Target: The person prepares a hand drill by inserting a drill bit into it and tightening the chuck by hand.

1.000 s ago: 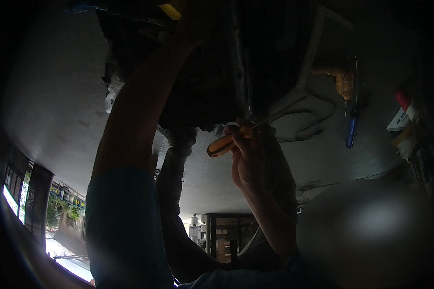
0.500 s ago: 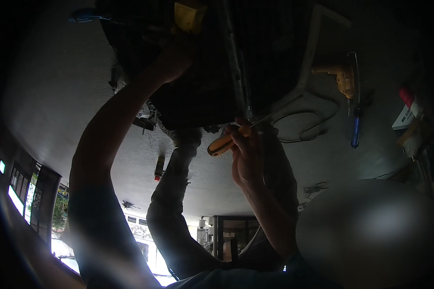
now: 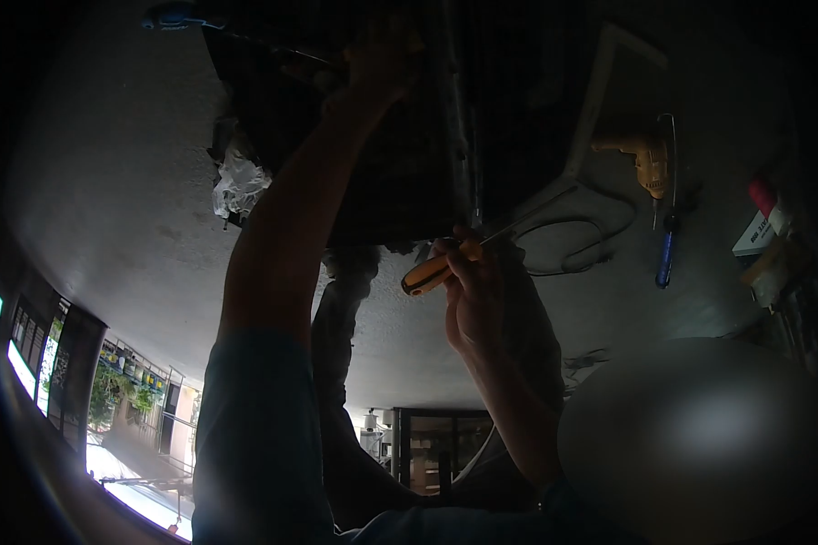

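My right hand [image 3: 473, 295] is closed round a screwdriver [image 3: 430, 271] with an orange and black handle. Its thin shaft points up and to the right, beside the lower edge of a large dark panel or casing [image 3: 391, 182]. My left hand [image 3: 377, 68] reaches over the dark surface towards the top. It appears closed on a yellow block [image 3: 413, 42], like a sponge, which is mostly hidden by the hand and dim light. A pale metal strip [image 3: 462, 136] runs along the dark object between my hands.
Right of the panel lie a yellow power drill [image 3: 647, 162], a blue-handled tool [image 3: 666, 259], a cable [image 3: 563, 263] and a white box [image 3: 753, 234]. Another blue handle [image 3: 171, 15] lies top left. Crumpled clear plastic [image 3: 240, 184] sits at the panel's left edge. My legs stand below it.
My left hand and the yellow block have moved right and slightly up across the dark surface. The plastic on the left now shows more. My right hand keeps hold of the screwdriver, nearly still.
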Action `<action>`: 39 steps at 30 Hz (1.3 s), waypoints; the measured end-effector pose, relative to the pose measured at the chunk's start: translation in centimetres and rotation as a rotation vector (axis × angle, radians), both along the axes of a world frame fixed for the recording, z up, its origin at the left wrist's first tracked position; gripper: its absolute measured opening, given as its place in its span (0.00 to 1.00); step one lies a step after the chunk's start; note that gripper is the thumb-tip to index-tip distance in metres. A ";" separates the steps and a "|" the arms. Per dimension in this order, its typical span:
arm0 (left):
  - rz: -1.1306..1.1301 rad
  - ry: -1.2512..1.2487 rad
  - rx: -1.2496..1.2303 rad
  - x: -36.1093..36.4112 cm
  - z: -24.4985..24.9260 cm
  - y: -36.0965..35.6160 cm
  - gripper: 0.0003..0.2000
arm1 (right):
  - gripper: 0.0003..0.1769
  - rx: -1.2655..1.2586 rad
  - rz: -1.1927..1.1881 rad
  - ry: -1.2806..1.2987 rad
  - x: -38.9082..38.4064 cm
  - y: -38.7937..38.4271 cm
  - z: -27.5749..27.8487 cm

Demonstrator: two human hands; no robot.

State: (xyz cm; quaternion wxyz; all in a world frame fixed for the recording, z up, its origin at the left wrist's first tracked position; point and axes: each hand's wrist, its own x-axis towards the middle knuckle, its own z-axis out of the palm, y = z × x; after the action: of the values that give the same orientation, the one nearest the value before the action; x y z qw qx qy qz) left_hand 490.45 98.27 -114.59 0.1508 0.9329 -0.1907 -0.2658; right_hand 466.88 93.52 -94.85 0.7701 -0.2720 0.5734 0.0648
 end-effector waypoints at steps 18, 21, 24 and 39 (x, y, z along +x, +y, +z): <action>-0.602 0.347 0.306 -5.9 5.4 -0.6 0.29 | 0.20 0.012 0.015 0.025 0.6 0.1 0.2; -0.499 0.521 0.283 -1.7 5.6 -1.7 0.27 | 0.20 0.009 -0.011 -0.004 0.4 -0.1 0.2; -0.247 0.102 0.093 1.2 -0.5 -0.4 0.25 | 0.19 0.001 -0.009 0.009 0.3 -0.2 0.1; -0.495 0.320 0.173 -5.5 1.9 1.0 0.35 | 0.20 -0.001 -0.004 0.003 1.4 -1.1 1.0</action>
State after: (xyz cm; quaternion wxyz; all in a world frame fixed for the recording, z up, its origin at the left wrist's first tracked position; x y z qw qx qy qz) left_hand 484.95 99.30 -112.69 0.0297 0.8137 -0.3625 -0.4534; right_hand 468.23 92.39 -93.85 0.7692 -0.2711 0.5751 0.0635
